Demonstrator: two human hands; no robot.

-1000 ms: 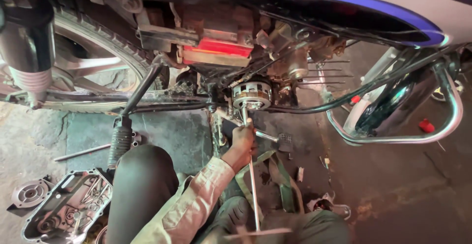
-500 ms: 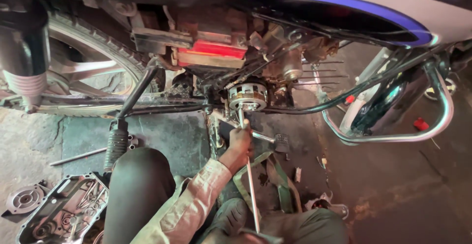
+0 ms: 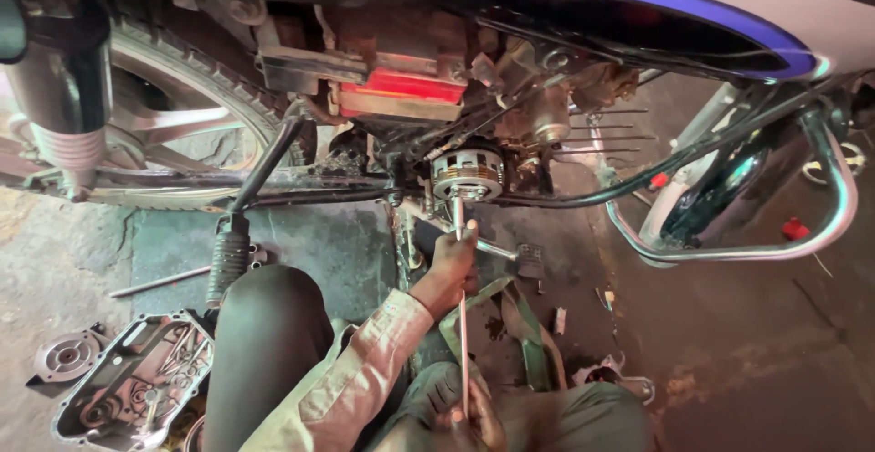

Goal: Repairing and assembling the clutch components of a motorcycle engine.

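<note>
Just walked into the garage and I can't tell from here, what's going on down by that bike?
A person sits on the ground beside a motorcycle with its engine side opened up. Their left hand grips a long thin metal tool near its top, where the tip meets the round exposed clutch assembly. Their right hand holds the tool's lower end near their lap. The removed engine cover lies on the floor at the left, next to a small round metal part.

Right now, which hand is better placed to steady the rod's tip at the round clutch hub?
Left: the left hand holds the rod just below the clutch hub; the right hand is at its far end.
</note>
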